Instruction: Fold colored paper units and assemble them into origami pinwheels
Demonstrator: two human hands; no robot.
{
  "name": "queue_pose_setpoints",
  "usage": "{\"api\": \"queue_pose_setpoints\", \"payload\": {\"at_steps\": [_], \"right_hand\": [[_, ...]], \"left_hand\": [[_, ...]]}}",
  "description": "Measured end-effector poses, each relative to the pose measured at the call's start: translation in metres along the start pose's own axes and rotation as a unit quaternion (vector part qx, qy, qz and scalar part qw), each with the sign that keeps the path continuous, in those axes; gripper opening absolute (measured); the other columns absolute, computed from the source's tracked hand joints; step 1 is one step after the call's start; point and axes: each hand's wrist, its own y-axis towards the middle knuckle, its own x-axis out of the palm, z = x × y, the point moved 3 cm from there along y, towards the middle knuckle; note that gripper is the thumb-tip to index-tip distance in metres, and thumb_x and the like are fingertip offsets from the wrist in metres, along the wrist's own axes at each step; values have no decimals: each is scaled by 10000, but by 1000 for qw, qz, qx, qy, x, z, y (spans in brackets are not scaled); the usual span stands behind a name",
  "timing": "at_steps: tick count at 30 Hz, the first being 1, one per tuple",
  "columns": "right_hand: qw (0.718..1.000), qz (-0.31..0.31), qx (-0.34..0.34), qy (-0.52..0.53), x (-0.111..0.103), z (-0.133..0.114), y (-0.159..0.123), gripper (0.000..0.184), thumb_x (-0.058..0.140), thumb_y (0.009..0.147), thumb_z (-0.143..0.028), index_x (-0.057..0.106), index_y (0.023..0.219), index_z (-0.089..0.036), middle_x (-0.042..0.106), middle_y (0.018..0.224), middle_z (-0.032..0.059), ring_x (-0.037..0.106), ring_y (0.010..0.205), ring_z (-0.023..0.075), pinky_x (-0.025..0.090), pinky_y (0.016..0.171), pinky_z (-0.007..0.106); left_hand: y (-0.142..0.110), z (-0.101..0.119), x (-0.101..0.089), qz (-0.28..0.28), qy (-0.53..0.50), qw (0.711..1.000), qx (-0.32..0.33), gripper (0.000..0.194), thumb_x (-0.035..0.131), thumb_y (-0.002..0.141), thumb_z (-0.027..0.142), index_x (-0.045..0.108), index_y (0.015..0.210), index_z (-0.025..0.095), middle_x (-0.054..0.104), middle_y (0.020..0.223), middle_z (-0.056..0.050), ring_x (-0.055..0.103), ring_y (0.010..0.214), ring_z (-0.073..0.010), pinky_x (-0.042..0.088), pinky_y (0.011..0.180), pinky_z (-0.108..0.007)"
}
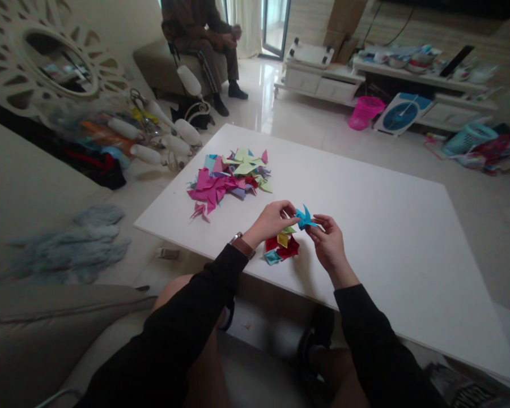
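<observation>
Both my hands hold a small blue folded paper figure (305, 217) above the near edge of the white table (378, 226). My left hand (272, 220) pinches its left side and wears a wristwatch. My right hand (329, 241) pinches its right side with the fingertips. Just below my hands lies a small stack of coloured paper squares (281, 247), red, yellow and teal. Farther back on the table sits a pile of folded paper figures (229, 178), mostly pink, green and purple.
A person (204, 34) sits on a sofa at the back. White bulbs and clutter (153, 136) lie on the floor left of the table. A pink basket (364, 111), a fan (402, 113) and a low white cabinet (335, 79) stand behind.
</observation>
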Motion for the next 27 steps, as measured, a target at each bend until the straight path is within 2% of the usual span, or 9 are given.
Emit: {"api": "queue_pose_setpoints", "payload": {"at_steps": [5,13,19,23,27], "right_hand": [[1000,-9,-3,-26,0,2,0,445,874,542,-223,680,941,-243,676,960,-8,650,861,155,533,824,323],[998,12,36,-57,0,-4,0,225,770,612,-264,703,825,-238,693,925,3,635,863,169,482,728,291],[994,-6,19,-105,0,-3,-1,233,755,626,-293,719,847,-231,706,877,12,620,830,176,469,730,308],[991,-30,-14,-129,0,-1,0,283,737,610,-255,729,891,-219,713,872,26,614,808,186,490,765,344],[989,-43,-19,-138,1,-1,-1,244,717,606,-232,728,849,-219,718,845,26,622,802,194,506,782,362]], "left_hand": [[1,-3,0,-1,-16,1000,2,178,763,810,232,704,942,128,717,796,-21,636,725,-116,491,688,-235],[-2,2,0,-20,36,999,7,53,745,800,157,764,849,148,755,802,-21,648,708,-108,505,713,-234],[-3,0,2,-28,40,999,-1,73,746,799,141,786,858,150,761,785,-25,661,691,-108,505,667,-216],[-3,1,2,-30,53,998,3,71,757,789,137,795,848,151,759,773,-26,665,690,-111,501,655,-213],[-4,5,1,-27,54,998,6,63,751,791,130,795,828,155,751,743,-16,651,664,-104,497,651,-212]]}}
